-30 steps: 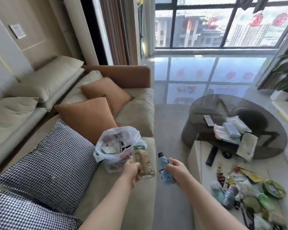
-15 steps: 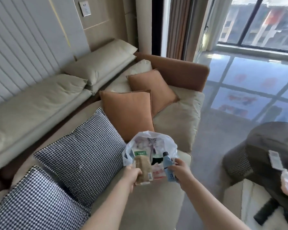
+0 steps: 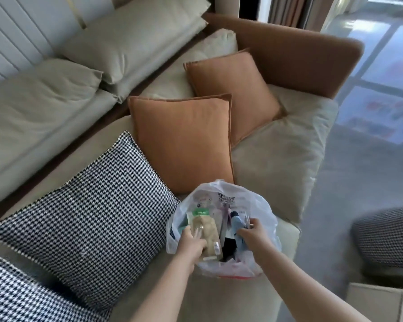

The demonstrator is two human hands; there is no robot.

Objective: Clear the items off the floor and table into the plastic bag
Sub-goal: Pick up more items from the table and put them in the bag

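Both hands over plastic bag (image 3: 261,205), lower centre of frame, bag sitting on beige sofa seat (image 3: 277,163) w/ mouth open upward, so items can drop straight in.

Left hand (image 3: 191,240): grip closed on tan snack packet (image 3: 206,231), fingers wrapped round its lower left edge. Packet tilted, green-label end pointing into bag mouth, bottom end sticking out over near rim. Prob mid-insert.

Right hand (image 3: 251,233): grip closed on light-blue bottle (image 3: 236,223), dark cap end down inside bag. Fingers partly spread at top; can't tell if letting go yet.

Bag already holds printed wrappers + something dark at bottom; exact contents unclear.

Around bag: houndstooth cushion (image 3: 91,205) just left, orange cushion (image 3: 184,140) right behind, touching or nearly.

Judgement: deposit step, 2 items at once. Floor/surface w/ remaining items not in view.
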